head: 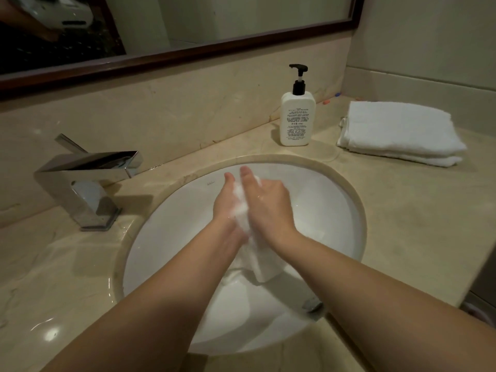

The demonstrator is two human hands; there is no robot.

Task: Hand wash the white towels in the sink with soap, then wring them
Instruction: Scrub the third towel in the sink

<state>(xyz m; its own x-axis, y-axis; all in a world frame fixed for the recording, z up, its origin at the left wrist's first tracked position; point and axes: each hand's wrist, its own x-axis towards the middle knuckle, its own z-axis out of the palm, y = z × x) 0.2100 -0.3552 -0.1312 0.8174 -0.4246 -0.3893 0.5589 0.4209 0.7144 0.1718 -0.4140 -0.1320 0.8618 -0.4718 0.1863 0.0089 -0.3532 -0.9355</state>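
Observation:
A wet white towel [255, 261] hangs over the white sink [335, 216], pressed between my two palms, its lower end drooping into the basin. My left hand [228, 205] lies flat against its left side, fingers straight and pointing away from me. My right hand [268, 200] presses the other side, fingers straight too. White foam shows between the palms. A white soap pump bottle [297, 116] with a black pump stands on the counter behind the sink. A stack of folded dry white towels [397, 130] lies to the right of the bottle.
A square chrome faucet [86, 181] stands on the beige marble counter [402, 210] left of the sink. The metal drain stopper [311, 304] sits at the basin's near right. A dark-framed mirror [188, 49] runs along the wall behind.

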